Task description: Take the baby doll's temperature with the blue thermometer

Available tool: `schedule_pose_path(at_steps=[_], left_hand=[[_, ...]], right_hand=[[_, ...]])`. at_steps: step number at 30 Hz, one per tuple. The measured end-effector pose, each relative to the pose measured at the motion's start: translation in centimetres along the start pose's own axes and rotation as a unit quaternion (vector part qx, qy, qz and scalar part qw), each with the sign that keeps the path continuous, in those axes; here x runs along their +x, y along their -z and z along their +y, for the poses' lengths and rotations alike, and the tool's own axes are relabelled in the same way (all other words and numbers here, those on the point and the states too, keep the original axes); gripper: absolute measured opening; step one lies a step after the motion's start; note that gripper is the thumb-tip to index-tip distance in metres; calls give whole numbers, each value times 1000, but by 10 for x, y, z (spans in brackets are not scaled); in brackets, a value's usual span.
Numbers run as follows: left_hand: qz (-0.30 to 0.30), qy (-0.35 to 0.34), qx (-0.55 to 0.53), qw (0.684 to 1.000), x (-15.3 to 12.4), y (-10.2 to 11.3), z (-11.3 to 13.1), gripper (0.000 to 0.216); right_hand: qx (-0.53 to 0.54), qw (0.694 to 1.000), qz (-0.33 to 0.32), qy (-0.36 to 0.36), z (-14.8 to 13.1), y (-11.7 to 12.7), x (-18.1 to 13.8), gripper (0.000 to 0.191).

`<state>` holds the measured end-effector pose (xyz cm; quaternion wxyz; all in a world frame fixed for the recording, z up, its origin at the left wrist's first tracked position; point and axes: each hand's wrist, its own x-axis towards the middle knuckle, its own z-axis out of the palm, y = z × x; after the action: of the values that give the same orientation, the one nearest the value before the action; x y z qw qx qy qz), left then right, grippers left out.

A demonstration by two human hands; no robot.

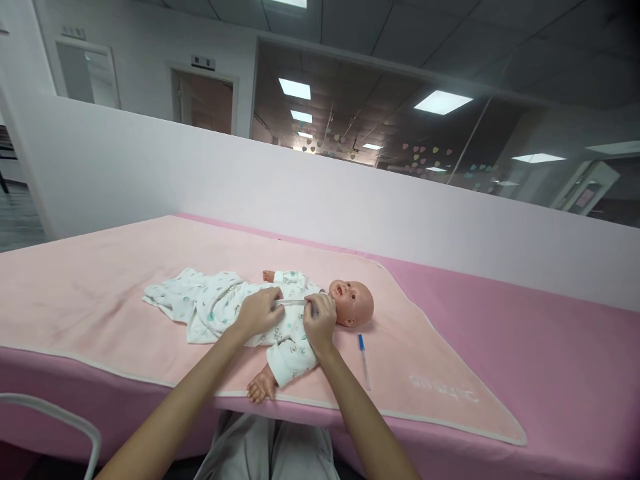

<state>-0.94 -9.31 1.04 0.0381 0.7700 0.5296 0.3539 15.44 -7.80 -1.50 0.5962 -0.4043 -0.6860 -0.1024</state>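
Observation:
A baby doll in a white printed outfit lies on its back, its bare head to the right. Over its chest a narrow white strip, resembling a measuring tape, stretches between my two hands. My left hand pinches the strip's left end, resting at the doll's belly. By the doll's neck, my right hand is closed on the other end, fingers curled. Whether the strip touches the cloth I cannot tell. The doll's near hand sticks out toward the front edge.
A slim clear stick with a blue cap, much like a pen, lies right of the doll. Beneath is a peach mat on a pink padded table. A white partition stands behind. A white metal rail curves at front left.

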Motion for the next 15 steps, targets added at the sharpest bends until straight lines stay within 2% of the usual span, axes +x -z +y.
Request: schedule_pose_path(at_steps=[6,12,15], left_hand=[[-90,24,-160,983,0,15,-26,11],[-94,53,-165,980,-3,22,-26,11],[-125,55,-211,968,-2,25,-27,12]], right_hand=[[6,1000,-2,-3,-1,0,-1,20],[8,1000,2,-8,-1,0,-1,20],[12,1000,-2,-12,-1,0,0,20]])
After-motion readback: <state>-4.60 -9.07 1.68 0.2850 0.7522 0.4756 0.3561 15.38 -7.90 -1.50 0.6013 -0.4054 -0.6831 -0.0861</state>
